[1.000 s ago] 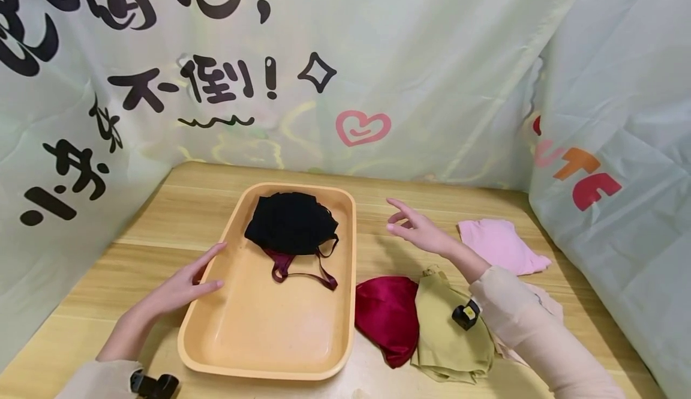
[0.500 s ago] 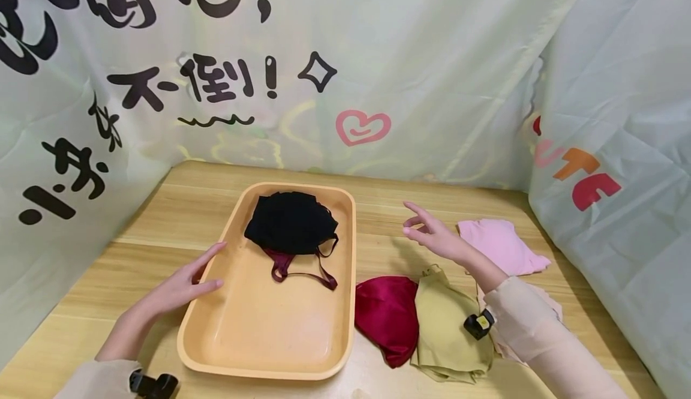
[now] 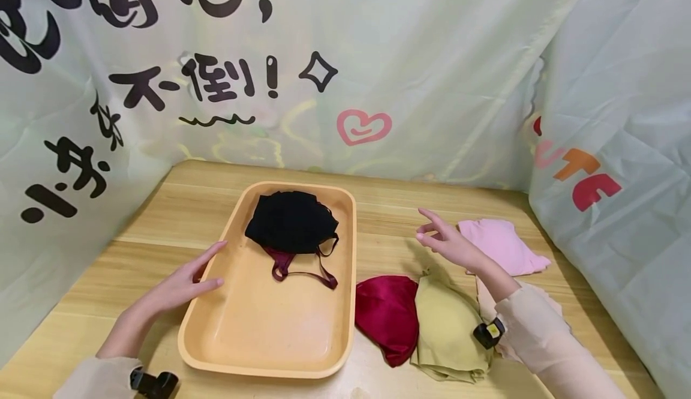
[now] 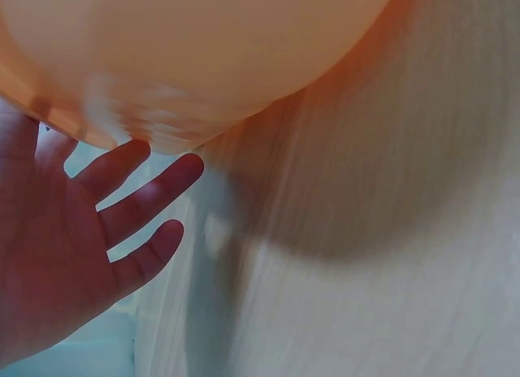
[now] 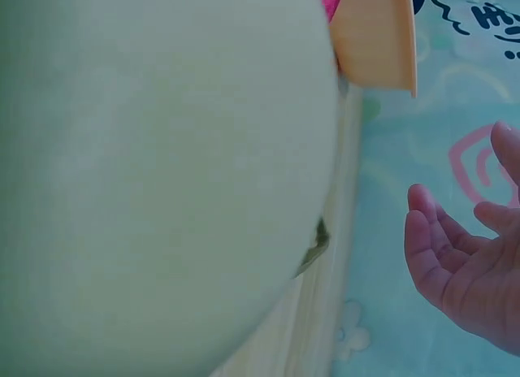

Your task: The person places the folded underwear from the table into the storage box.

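Observation:
My left hand [image 3: 180,286] rests at the left rim of the orange plastic tray [image 3: 270,333], thumb over the rim, other fingers along the outside. In the left wrist view its fingers [image 4: 154,194] are spread loosely by the tray wall. A black folded bra [image 3: 291,222] lies in the tray's far part, on a dark red bra [image 3: 281,264] whose strap shows. My right hand [image 3: 445,240] hovers over the table with loosely bent fingers, holding nothing. Below it are a red satin bra [image 3: 388,318] and an olive-yellow folded bra [image 3: 450,333], side by side.
At the right lie a pink folded garment [image 3: 502,246] and a pale peach garment [image 3: 488,297], partly hidden by the right forearm. The wooden table [image 3: 200,207] is bordered behind and at the sides by a printed curtain [image 3: 432,87].
My right hand has drifted right and slightly nearer, away from the tray and over the olive-yellow bra's far edge. The left hand, tray and garments have stayed put.

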`<state>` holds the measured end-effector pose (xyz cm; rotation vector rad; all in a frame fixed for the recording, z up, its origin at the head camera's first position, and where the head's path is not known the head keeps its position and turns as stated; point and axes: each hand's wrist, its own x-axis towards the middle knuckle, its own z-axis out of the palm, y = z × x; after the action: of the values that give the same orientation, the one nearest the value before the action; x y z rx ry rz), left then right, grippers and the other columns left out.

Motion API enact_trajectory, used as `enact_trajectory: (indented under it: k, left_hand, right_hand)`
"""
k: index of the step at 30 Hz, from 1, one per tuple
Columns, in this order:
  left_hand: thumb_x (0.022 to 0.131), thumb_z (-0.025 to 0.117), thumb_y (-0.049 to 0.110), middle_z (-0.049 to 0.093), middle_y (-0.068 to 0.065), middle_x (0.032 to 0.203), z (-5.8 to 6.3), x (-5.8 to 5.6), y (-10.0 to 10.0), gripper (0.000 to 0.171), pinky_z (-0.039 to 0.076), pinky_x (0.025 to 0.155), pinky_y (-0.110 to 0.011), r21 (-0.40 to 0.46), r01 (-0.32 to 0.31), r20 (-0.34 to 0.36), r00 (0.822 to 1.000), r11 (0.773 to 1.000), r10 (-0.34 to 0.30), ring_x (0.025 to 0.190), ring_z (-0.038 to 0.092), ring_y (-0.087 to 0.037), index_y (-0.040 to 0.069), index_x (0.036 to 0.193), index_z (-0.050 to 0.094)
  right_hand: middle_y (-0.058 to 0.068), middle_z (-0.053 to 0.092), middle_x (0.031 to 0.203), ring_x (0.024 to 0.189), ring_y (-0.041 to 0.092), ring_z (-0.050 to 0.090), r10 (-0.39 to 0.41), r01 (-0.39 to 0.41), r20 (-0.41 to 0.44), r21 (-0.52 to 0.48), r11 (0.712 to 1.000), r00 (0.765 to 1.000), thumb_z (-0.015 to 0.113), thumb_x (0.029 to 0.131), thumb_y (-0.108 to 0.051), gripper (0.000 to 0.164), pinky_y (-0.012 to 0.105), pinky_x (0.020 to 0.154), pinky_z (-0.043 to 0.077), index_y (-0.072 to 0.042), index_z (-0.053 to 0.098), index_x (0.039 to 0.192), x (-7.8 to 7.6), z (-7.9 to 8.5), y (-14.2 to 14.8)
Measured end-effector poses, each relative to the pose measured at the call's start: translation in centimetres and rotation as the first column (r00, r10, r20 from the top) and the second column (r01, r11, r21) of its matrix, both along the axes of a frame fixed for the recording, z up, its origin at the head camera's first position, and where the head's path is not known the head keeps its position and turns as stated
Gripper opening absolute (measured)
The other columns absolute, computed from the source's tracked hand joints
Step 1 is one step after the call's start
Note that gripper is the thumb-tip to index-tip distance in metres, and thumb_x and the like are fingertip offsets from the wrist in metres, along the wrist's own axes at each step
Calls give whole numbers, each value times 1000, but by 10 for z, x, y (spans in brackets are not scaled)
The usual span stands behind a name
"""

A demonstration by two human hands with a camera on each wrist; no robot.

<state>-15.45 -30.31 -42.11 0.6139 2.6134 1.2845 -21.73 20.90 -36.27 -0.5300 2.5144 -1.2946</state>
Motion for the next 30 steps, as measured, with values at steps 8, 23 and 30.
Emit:
enact_trajectory:
  k: [8,23,30]
  left_hand:
    - [90,56,14,16,-32,145,-2,-1,0,70,41,83,-16,25,7,11,1000,1000,-7,120,34,-45,3,146,16]
    - [89,57,15,19,-31,144,-1,0,1,70,42,82,-17,6,3,4,1000,1000,-3,119,37,-44,4,146,17]
    - [90,56,13,16,-33,144,-1,0,1,70,45,79,-19,52,7,41,999,999,-9,117,38,-45,2,145,15]
  right_hand:
    - [31,44,122,105,43,49,-21,21,-2,14,1000,1000,46,96,-21,64,49,86,42,1,10,145,1,-6,13]
    - [33,43,124,102,41,51,-69,69,6,46,997,998,44,97,-24,62,49,84,43,5,13,143,9,-14,38]
    - [32,42,124,98,39,52,-113,112,12,56,992,994,44,97,-25,63,39,68,48,4,13,144,9,-16,48]
